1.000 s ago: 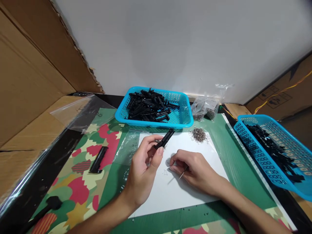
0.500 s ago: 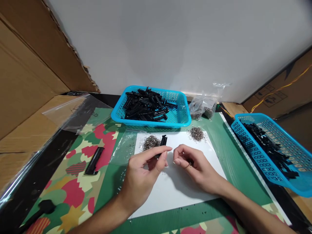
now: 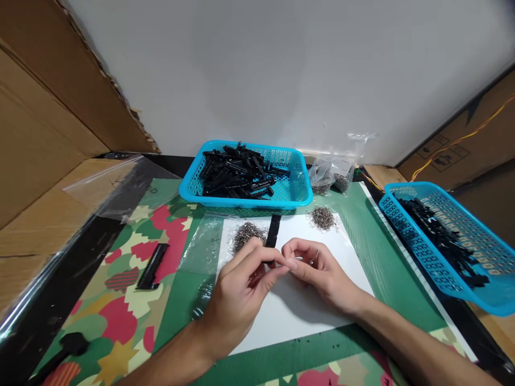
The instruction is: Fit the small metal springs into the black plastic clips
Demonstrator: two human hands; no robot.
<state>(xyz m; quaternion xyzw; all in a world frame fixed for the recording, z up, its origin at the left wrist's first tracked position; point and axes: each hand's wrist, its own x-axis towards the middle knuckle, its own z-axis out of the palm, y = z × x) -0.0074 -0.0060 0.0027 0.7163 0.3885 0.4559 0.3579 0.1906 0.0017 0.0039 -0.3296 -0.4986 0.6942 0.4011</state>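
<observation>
My left hand (image 3: 241, 292) is closed, its thumb and forefinger pressed together over the white sheet (image 3: 257, 338). A slim black plastic part (image 3: 273, 230) sticks up from behind its fingers, lower end hidden, apparently gripped in them. Fingertips of my right hand (image 3: 317, 268) are pinched and meet the left fingertips; whatever is between them is too small to make out. A metallic glint shows within the right hand's curled fingers. Just beyond the left hand lies a pile of tiny bent metal pieces (image 3: 247, 235). Another such pile (image 3: 322, 217) is farther right.
A blue basket (image 3: 245, 202) of black parts stands at the back, another blue basket (image 3: 426, 262) at the right. Clear bags (image 3: 332, 174) of metal pieces sit behind. On the left lie a black part (image 3: 153, 266), a black tool-like object (image 3: 74, 343) and an empty plastic bag (image 3: 116, 187).
My hands have come together, so their fingertips now meet. The black part by the left hand has turned and shows more of its length. The view has shifted slightly.
</observation>
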